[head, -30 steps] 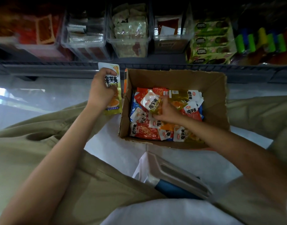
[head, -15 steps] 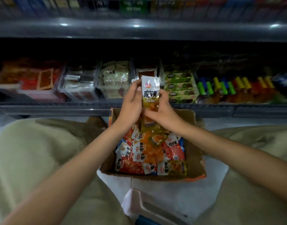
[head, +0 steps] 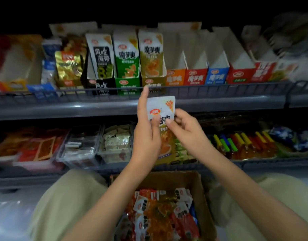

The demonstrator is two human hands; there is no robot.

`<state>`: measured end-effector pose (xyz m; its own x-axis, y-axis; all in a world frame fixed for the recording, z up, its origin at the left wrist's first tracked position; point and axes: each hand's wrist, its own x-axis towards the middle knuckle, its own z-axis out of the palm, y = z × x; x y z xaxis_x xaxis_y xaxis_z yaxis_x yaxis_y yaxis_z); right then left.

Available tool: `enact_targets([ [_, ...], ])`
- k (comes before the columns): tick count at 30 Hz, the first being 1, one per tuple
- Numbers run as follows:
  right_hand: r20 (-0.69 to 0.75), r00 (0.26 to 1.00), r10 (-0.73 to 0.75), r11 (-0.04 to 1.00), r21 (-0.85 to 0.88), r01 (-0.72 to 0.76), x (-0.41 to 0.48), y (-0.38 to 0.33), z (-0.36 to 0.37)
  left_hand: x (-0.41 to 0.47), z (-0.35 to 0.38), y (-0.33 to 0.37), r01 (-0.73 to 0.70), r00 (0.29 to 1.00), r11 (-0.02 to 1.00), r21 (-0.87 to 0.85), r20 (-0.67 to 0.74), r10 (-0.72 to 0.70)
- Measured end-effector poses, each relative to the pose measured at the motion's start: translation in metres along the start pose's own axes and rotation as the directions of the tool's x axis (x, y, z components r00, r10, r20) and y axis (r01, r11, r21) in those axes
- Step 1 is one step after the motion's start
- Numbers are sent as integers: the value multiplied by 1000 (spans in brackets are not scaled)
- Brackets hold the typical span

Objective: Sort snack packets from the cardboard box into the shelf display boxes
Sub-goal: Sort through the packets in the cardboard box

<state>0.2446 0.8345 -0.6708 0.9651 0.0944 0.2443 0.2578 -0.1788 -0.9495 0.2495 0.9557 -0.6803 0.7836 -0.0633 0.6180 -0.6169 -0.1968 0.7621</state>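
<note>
Both hands hold up an olive-and-white snack packet (head: 162,108) in front of the shelves. My left hand (head: 146,136) grips its left edge, forefinger pointing up at the shelf rail. My right hand (head: 186,131) pinches its right side. Just above, on the upper shelf, stands the olive display box (head: 152,82) with matching packets, between a green display box (head: 127,84) and an orange display box (head: 175,77). The cardboard box (head: 196,181) sits low between my knees, holding several mixed packets (head: 160,214).
A grey wire rail (head: 219,89) fronts the upper shelf. Red, blue and further red display boxes (head: 217,75) to the right look unfilled. The lower shelf (head: 254,164) carries clear bins (head: 80,145) and coloured snack sticks (head: 245,143). My beige-trousered knees flank the box.
The view has tilted up from the cardboard box to the upper shelf. Both hands came together on the packet and raised it toward the display boxes.
</note>
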Motion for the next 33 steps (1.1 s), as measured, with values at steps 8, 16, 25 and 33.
enact_targets([
  [8, 78, 993, -92, 991, -89, 98, 38, -26, -6, 36, -7, -8, -86, 986, 989, 124, -132, 102],
  [16, -7, 937, -348, 907, -254, 335, 99, -51, -18, 91, -13, -51, -139, 958, 884, 446, -167, 235],
  [25, -236, 811, -535, 840, -49, 540, 169, -61, -30, 130, -4, -90, -67, 960, 675, 735, -137, 244],
  [33, -460, 824, -329, 857, 221, 466, 192, -46, -27, 129, -3, -93, -127, 958, 625, 771, -68, 279],
])
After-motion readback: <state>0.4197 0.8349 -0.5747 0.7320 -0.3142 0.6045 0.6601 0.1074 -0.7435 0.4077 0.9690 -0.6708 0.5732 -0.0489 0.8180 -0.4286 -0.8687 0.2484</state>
